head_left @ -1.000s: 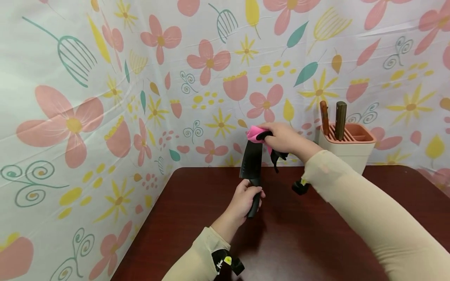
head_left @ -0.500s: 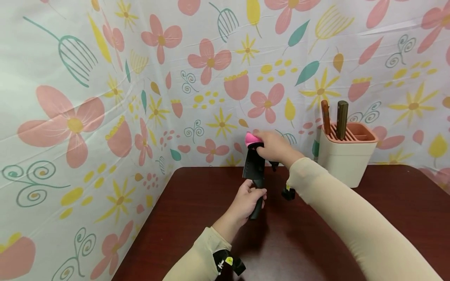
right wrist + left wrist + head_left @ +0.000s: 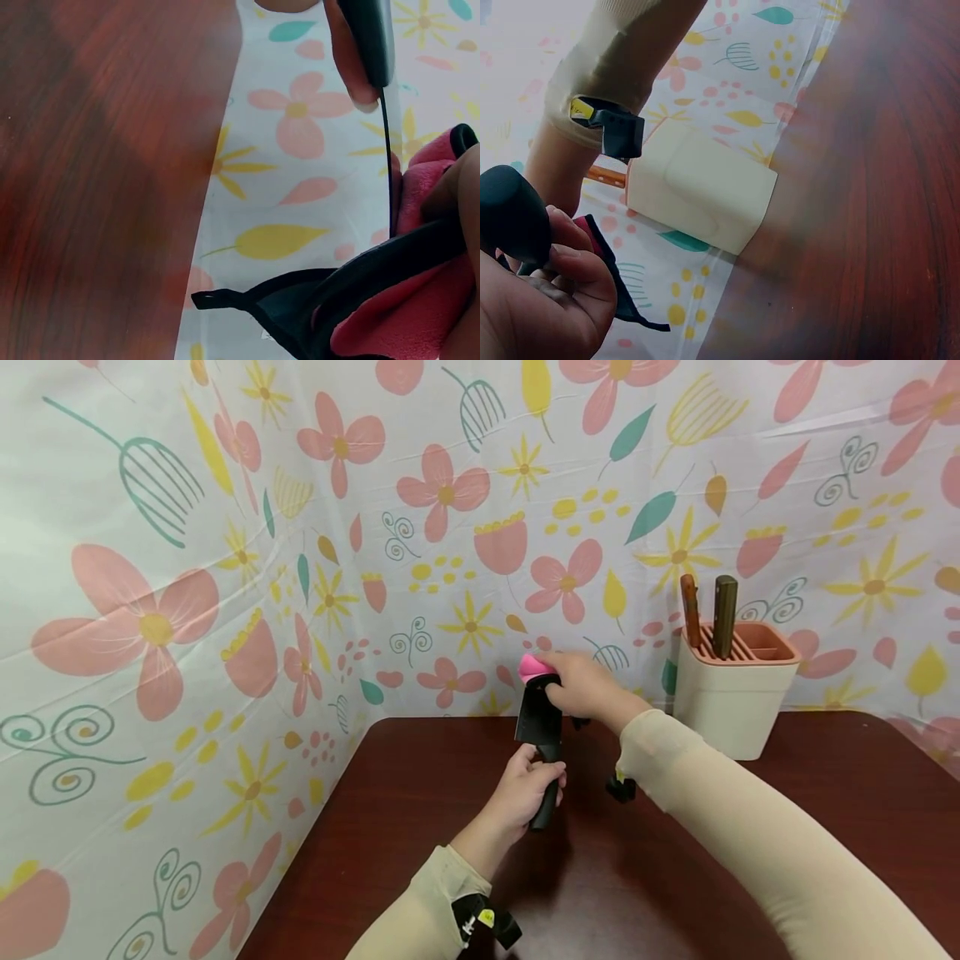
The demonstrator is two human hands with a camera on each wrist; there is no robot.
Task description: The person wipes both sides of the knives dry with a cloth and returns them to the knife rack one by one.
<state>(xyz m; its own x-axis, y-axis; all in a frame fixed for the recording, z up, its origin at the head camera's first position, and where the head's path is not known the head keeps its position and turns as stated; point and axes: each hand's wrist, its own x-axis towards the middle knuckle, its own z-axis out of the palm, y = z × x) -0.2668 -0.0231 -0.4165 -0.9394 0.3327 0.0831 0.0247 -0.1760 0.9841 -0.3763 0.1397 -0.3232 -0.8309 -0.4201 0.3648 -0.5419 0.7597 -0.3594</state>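
Observation:
A black kitchen knife (image 3: 536, 720) with a broad blade points up and away over the table. Its black handle (image 3: 514, 214) is gripped by my left hand (image 3: 519, 793), thumb and fingers curled round it. My right hand (image 3: 588, 689) pinches a pink cloth (image 3: 532, 668) with black edging against the upper part of the blade, so the tip is hidden. In the right wrist view the blade appears edge-on as a thin dark line, and the plush cloth (image 3: 424, 300) is bunched in the fingers, with a black hanging loop (image 3: 217, 300) sticking out.
A cream knife holder (image 3: 731, 710) with a pink slotted top stands at the table's back right. It holds a reddish-brown handle (image 3: 691, 610) and a dark olive handle (image 3: 723, 614). Flowered fabric (image 3: 450, 568) hangs behind and left of the dark red table (image 3: 637, 877).
My right hand and the cloth have shifted down the blade toward the handle, covering more of the upper blade. The left hand and knife have barely moved.

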